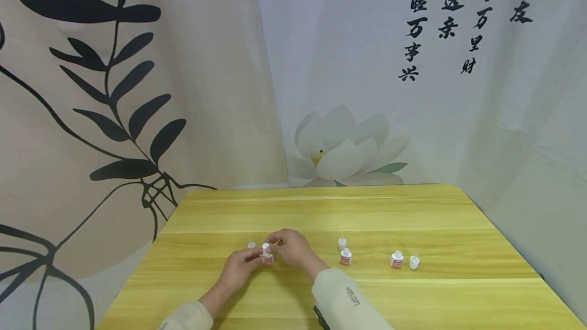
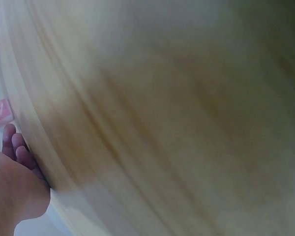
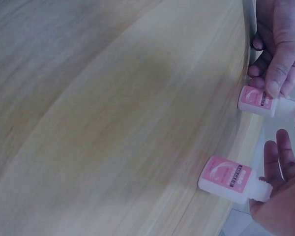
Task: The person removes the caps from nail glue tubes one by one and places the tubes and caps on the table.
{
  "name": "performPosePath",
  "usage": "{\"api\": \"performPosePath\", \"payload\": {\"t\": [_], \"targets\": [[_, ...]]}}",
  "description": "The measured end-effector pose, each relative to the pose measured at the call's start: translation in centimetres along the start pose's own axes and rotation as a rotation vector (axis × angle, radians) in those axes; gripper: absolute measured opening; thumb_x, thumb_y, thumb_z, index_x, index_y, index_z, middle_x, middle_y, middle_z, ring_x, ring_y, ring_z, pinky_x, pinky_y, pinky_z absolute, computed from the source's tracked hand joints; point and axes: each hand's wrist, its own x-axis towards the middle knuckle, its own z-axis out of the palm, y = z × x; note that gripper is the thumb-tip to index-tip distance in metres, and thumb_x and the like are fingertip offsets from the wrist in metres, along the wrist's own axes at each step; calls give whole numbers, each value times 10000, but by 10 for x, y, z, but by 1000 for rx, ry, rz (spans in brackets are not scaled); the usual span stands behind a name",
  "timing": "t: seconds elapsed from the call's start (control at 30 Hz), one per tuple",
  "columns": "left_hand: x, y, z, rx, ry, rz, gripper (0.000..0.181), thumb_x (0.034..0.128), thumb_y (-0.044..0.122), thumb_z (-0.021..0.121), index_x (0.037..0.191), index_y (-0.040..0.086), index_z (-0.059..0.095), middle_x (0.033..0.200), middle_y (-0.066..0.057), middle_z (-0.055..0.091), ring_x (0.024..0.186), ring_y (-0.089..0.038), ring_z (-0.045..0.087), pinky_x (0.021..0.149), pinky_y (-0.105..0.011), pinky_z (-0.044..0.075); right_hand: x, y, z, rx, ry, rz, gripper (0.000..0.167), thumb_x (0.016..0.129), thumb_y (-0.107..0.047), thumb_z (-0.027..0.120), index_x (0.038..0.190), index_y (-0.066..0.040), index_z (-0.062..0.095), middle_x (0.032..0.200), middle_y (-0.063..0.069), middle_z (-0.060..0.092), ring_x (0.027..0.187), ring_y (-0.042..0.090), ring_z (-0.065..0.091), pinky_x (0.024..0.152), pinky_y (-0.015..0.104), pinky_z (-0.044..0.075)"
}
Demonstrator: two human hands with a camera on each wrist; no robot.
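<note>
My left hand (image 1: 239, 268) pinches a small white bottle (image 1: 268, 258) with a pink-red label, upright near the tabletop. My right hand (image 1: 293, 249) has its thumb and forefinger at the bottle's white top (image 1: 266, 247); how tightly they grip is partly hidden. A white cap (image 1: 251, 244) stands just behind the left fingers. In the right wrist view the held bottle (image 3: 255, 101) sits between the hands, while a second labelled bottle (image 3: 226, 179) stands nearer that camera, in front of the right hand (image 3: 285, 204). Only part of the left hand (image 2: 19, 184) shows in its own wrist view.
Right of the hands stands another white bottle (image 1: 346, 256) with a white cap (image 1: 342, 244) behind it. Farther right are a third bottle (image 1: 396, 260) and a cap (image 1: 414, 263). The wooden table (image 1: 412, 299) backs onto a printed curtain (image 1: 220, 90).
</note>
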Motion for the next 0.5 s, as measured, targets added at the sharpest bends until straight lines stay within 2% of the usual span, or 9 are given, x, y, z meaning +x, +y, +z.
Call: {"api": "performPosePath", "payload": {"t": [0.17, 0.5], "targets": [[-1, 1, 0, -36, -22, -2, 224, 931, 162, 690, 1107, 29, 727, 1063, -113, 732, 1056, -271, 668, 900, -293, 530, 1, 1, 0, -8, -2, -18, 88, 933, -228, 703, 1001, -208, 754, 1038, -59, 661, 905, 121, 574, 749, 331, 511], [1, -1, 1, -21, -21, -15, 211, 929, 165, 693, 1094, 38, 732, 1047, -101, 738, 1062, -259, 667, 914, -300, 522, 1, 0, -2, 2, 23, 7, 98, 885, -282, 755, 960, -219, 756, 1042, -54, 670, 896, 134, 570, 725, 352, 507]]}}
